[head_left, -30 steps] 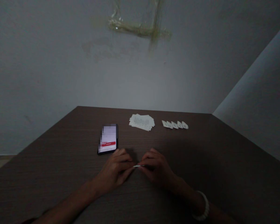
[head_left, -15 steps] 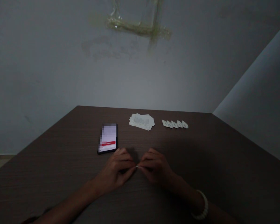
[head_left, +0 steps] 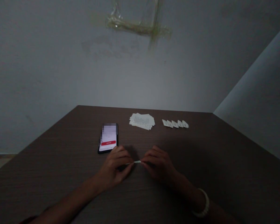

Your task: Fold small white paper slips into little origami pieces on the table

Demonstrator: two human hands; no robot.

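Observation:
My left hand point(head_left: 115, 165) and my right hand point(head_left: 158, 163) rest close together on the dark wooden table point(head_left: 60, 174), fingers pinched. Between their fingertips they hold a small white folded paper slip point(head_left: 137, 161), seen edge-on just above the tabletop. A white bracelet point(head_left: 202, 203) circles my right wrist. Just beyond my left hand lies a phone point(head_left: 108, 138) with its screen lit.
A loose stack of printed paper slips point(head_left: 142, 121) lies near the table's far edge. To its right sits a row of several small folded white papers point(head_left: 175, 123). Grey walls close the table in behind and at the right, with old tape marks high up.
Both hands have shifted slightly away from me and a little apart, so more of the white slip shows between the fingertips.

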